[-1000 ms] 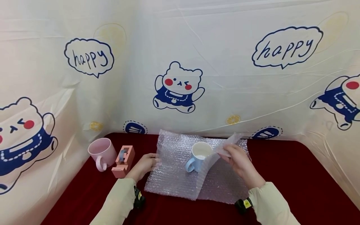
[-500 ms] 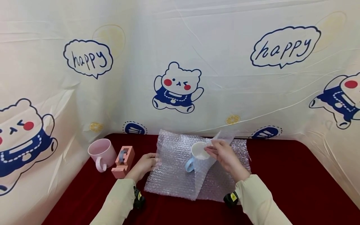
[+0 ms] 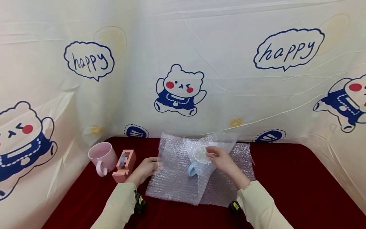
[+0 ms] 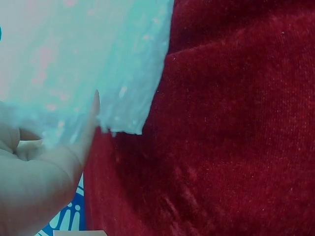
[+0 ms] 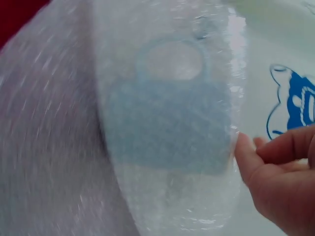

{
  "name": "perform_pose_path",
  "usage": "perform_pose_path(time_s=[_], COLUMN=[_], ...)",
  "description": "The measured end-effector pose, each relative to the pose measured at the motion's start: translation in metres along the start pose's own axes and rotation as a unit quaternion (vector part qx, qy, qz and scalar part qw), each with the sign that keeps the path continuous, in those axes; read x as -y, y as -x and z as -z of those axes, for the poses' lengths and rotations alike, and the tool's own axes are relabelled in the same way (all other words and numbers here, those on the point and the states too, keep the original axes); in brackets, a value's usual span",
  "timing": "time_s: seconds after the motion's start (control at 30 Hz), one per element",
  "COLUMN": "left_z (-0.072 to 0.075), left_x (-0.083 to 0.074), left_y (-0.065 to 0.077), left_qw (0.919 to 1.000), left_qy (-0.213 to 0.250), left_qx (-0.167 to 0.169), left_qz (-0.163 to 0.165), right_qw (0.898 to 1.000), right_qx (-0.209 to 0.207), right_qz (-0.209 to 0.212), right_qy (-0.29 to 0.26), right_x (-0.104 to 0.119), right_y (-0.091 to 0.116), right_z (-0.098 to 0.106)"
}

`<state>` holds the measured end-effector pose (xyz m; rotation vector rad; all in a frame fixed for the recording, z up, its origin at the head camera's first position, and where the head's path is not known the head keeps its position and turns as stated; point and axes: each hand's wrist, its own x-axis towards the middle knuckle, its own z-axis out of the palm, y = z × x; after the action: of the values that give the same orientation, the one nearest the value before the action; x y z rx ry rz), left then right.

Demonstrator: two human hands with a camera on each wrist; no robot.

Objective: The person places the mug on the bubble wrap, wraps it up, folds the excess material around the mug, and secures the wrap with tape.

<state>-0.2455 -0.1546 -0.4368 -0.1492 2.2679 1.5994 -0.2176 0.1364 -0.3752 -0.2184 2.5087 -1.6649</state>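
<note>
In the head view a light blue mug (image 3: 192, 170) stands upright on a sheet of bubble wrap (image 3: 174, 187), its handle toward the lower left. A raised flap of the wrap now drapes over the mug's rim and front, so the mug shows through hazily. My right hand (image 3: 221, 159) pinches the flap's edge above the mug's right side; thumb (image 5: 246, 157) and fingers meet there in the right wrist view. At the sheet's left edge, my left hand (image 3: 147, 168) holds the wrap, its thumb (image 4: 91, 118) lying along the edge in the left wrist view.
A pink mug (image 3: 103, 157) stands at the table's back left. Beside it sits a pink tape dispenser (image 3: 124, 165) with a blue roll, close to my left hand. Dark red cloth (image 3: 291, 184) covers the table, and a printed white curtain (image 3: 228, 95) encloses its back and sides.
My right hand has moved left, drawing the flap of bubble wrap across the blue mug, which was uncovered at first. The left hand has stayed in place.
</note>
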Motion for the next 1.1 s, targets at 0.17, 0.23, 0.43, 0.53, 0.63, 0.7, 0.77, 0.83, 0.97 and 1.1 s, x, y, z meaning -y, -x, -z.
perform_pose_path(time_s=[0.17, 0.23, 0.43, 0.53, 0.63, 0.7, 0.77, 0.83, 0.97, 1.1], left_z=[0.001, 0.002, 0.005, 0.007, 0.008, 0.007, 0.006, 0.005, 0.003, 0.003], left_x=[-0.003, -0.004, -0.004, -0.003, -0.003, -0.003, -0.004, -0.006, -0.009, -0.013], left_y=[0.000, 0.000, -0.001, -0.002, -0.003, -0.004, -0.004, -0.004, -0.004, -0.005], left_qw=[0.9999, 0.9998, 0.9988, 0.9981, 0.9972, 0.9966, 0.9963, 0.9962, 0.9957, 0.9951], left_qy=[0.002, 0.006, 0.016, 0.024, 0.034, 0.040, 0.043, 0.048, 0.047, 0.048], left_qx=[0.012, 0.020, 0.045, 0.057, 0.066, 0.072, 0.074, 0.073, 0.079, 0.086], left_qz=[0.004, 0.005, 0.004, 0.003, 0.003, 0.003, 0.002, 0.001, -0.001, -0.009], right_qw=[0.979, 0.954, 0.899, 0.887, 0.860, 0.839, 0.823, 0.817, 0.818, 0.820], right_qx=[0.031, 0.044, 0.054, 0.058, 0.050, 0.041, 0.031, 0.023, 0.019, 0.022], right_qz=[0.085, 0.128, 0.186, 0.201, 0.238, 0.264, 0.285, 0.296, 0.307, 0.313], right_qy=[0.185, 0.267, 0.393, 0.411, 0.448, 0.473, 0.490, 0.495, 0.486, 0.480], right_x=[-0.001, -0.004, -0.017, -0.026, -0.036, -0.041, -0.045, -0.047, -0.051, -0.052], right_y=[0.006, 0.007, 0.009, 0.008, 0.006, 0.005, 0.002, 0.000, -0.006, -0.011], right_z=[-0.007, -0.009, -0.009, -0.005, -0.002, 0.000, 0.000, 0.001, 0.002, 0.005])
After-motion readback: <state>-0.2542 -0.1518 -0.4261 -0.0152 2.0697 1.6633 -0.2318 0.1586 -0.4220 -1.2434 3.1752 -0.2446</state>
